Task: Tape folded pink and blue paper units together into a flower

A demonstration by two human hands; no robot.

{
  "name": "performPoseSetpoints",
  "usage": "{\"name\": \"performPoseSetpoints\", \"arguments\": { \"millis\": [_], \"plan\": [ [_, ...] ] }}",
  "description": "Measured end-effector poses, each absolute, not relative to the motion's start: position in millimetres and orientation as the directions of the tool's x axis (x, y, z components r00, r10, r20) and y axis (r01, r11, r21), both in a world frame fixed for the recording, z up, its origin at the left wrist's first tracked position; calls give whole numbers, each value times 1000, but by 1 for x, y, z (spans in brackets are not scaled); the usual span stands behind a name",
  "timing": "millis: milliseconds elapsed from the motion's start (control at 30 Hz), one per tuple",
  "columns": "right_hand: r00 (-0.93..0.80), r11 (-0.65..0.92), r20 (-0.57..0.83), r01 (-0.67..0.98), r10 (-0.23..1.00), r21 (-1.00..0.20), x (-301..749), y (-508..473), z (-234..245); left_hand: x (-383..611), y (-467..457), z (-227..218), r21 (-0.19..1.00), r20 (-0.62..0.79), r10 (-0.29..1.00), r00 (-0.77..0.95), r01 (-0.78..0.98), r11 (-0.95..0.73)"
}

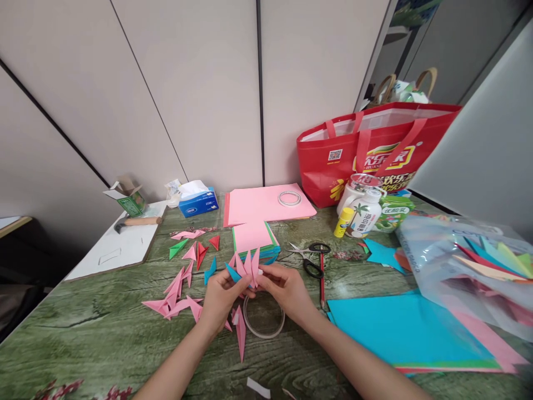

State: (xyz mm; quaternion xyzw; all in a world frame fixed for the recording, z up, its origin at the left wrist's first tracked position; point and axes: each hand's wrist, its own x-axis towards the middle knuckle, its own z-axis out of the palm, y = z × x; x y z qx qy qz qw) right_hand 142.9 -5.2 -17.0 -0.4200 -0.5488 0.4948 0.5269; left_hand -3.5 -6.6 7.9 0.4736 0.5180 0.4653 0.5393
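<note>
My left hand and my right hand meet above the green table, both pinched on a small cluster of folded paper points, pink with a blue piece at the left. Under my hands lies a clear tape ring. Loose pink folded pieces lie scattered to the left, with red, green and blue ones farther back. One long pink piece lies near my left wrist.
Scissors and a red pencil lie right of my hands. Blue paper sheets and a plastic bag of coloured paper fill the right. Behind: pink paper stacks, tape roll, tissue box, glue stick, bottle, red bag, hammer.
</note>
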Motion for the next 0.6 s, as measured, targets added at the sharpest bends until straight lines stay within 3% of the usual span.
{"name": "performPoseSetpoints", "arguments": {
  "millis": [500,600],
  "plan": [
    [-78,39,59,-243,995,-969,141,-7,-16,-3,-8,6,990,-126,990,68,-57,130],
    [-56,80,96,-239,994,-968,142,-8,-15,-5,-7,6,987,-139,988,61,-71,143]
  ]
}}
